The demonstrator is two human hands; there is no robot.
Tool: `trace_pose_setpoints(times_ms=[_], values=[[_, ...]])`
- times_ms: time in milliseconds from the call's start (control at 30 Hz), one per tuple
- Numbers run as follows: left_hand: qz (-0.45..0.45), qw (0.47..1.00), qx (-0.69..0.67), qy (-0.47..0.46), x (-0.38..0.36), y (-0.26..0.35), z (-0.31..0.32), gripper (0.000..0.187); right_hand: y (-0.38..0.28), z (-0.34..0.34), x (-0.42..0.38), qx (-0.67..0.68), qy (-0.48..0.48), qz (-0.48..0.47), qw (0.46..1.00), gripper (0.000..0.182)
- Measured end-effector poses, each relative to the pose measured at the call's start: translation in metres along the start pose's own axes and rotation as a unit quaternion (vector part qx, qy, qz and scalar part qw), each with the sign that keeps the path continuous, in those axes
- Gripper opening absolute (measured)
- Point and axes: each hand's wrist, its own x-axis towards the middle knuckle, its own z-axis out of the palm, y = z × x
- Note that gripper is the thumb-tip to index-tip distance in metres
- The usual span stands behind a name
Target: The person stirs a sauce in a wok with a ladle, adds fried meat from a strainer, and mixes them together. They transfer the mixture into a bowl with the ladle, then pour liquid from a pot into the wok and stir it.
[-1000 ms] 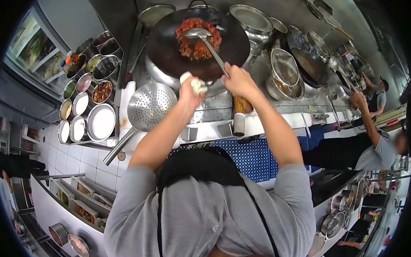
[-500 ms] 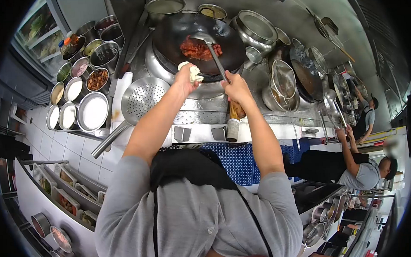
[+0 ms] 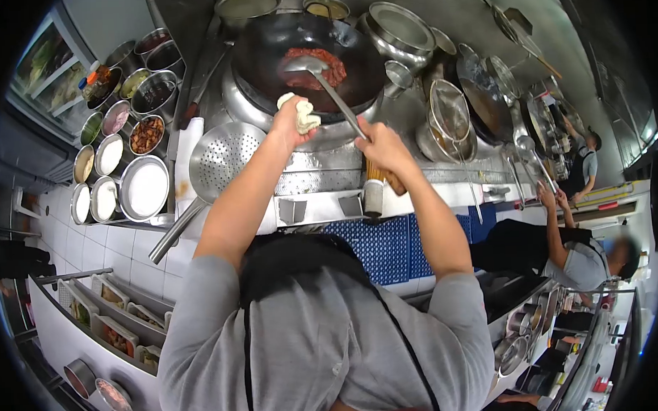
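Note:
A large black wok (image 3: 259,59) sits on the metal stove with red-brown pieces of food (image 3: 331,66) in its bottom. My left hand (image 3: 290,127) is closed round a folded whitish cloth (image 3: 308,119) at the wok's near rim, probably with the rim beneath it. My right hand (image 3: 386,147) grips the handle of a metal ladle (image 3: 340,104); its bowl rests over the food, and the wooden end of the handle shows below my hand. A brush with a wrapped handle (image 3: 373,197) stands just under my right hand.
A perforated strainer (image 3: 226,162) lies left of the wok. Farther left are metal containers of ingredients, including white powder or liquid (image 3: 146,186). Pots and a wire strainer (image 3: 449,111) stand at the right. A person (image 3: 584,258) works at the far right.
The ladle bowl has moved left and down over the food, and the food has shifted in the wok. My right hand has moved slightly right and down. The whole view has shifted a little.

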Motion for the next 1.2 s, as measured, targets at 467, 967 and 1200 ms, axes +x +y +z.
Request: trace_pose_setpoints(times_ms=[467,967,1200], values=[[-0.019,0.992,-0.086,-0.085,-0.069,-0.028,-0.008,0.030,0.048,0.027,0.032,-0.011,0.135,-0.030,0.990,0.052],[-0.026,0.985,-0.122,-0.122,-0.120,-0.074,-0.034,0.027,-0.003,0.027,0.101,0.082,0.051,-0.066,0.993,0.056],[0.020,0.989,-0.126,-0.069,-0.133,-0.075,-0.053,0.028,0.007,0.004,0.022,0.256,0.005,-0.031,0.966,0.053]])
